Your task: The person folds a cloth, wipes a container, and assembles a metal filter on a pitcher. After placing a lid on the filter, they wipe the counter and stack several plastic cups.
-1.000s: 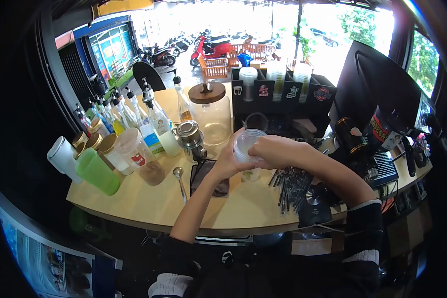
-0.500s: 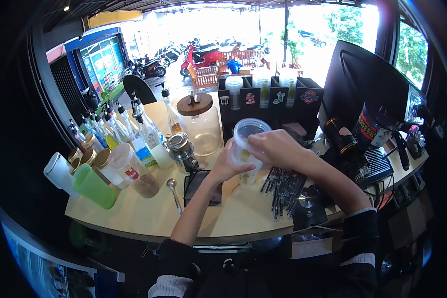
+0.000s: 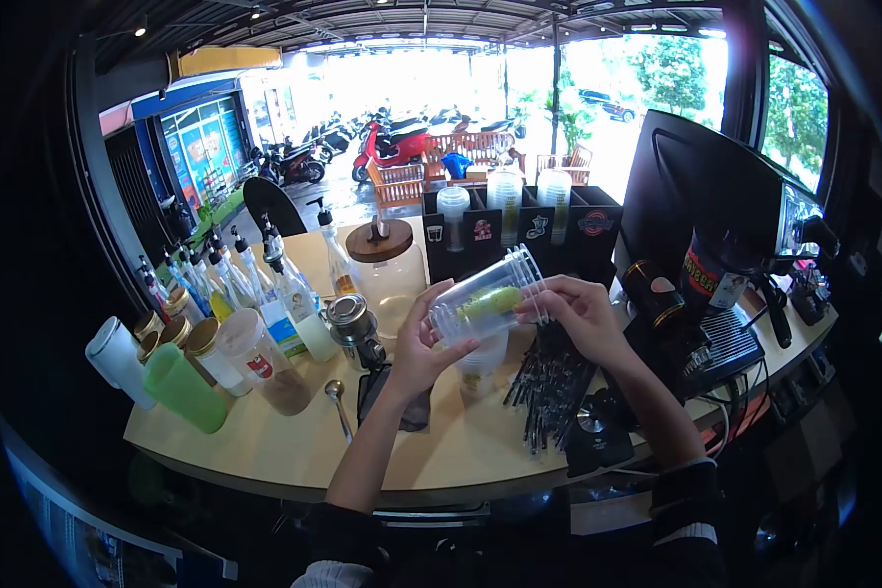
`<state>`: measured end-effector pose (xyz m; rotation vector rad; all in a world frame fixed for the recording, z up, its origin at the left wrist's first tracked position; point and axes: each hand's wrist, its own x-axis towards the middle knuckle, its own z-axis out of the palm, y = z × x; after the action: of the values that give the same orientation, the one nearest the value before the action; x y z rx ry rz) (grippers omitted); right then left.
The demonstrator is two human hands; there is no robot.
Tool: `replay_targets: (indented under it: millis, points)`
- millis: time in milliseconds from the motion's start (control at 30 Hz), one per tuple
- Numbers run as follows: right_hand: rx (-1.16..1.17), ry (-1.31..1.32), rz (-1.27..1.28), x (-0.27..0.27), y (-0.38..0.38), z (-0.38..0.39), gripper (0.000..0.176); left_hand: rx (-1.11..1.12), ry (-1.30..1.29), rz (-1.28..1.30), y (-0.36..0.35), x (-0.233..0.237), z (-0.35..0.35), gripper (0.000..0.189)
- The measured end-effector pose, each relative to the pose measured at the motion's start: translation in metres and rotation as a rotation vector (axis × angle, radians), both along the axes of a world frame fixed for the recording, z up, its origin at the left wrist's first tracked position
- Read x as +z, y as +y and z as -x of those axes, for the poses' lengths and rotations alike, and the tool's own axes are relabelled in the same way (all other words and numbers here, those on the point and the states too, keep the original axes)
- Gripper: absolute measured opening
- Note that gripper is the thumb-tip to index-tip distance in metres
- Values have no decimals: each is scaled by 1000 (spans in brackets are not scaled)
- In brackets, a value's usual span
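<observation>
A few nested clear plastic cups with a green-yellow print lie tilted in the air above the table, rims to the right. My left hand is wrapped around their base end. At the rims, my right hand pinches the edge with thumb and fingers. Below them, another stack of clear cups stands on the table. Wrapped black straws lie just right of that stack. A black cloth is left of it.
Syrup bottles and lidded jars crowd the left. A wood-lidded glass jar and black cup organizer stand behind. An espresso machine is at the right, a spoon in front.
The held cups have come up off the standing stack and tipped sideways. My right hand has moved from inside the top cup to its rim. The camera view has shifted slightly.
</observation>
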<state>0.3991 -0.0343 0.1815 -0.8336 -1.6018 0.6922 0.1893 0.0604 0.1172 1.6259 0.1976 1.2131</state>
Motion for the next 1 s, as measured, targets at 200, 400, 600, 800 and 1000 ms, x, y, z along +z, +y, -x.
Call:
replay_targets:
  millis: [200,400,600,800,1000]
  points:
    - [-32,-8,25,-4,-10,-2,27,-80,28,12,5,5,6,82]
    - [-22,-6,-13,-7,-13,-3,26,-92,38,-1,3,12,1,83]
    - [78,115,2,-17,-15,3,24,-56,-136,74,9,5,-21,66]
    - [4,106,-33,-19,-17,-4,25,-72,-220,229,11,18,-38,66]
    - [-537,-219,-326,15,-7,-23,40,70,-144,-177,21,44,-45,71]
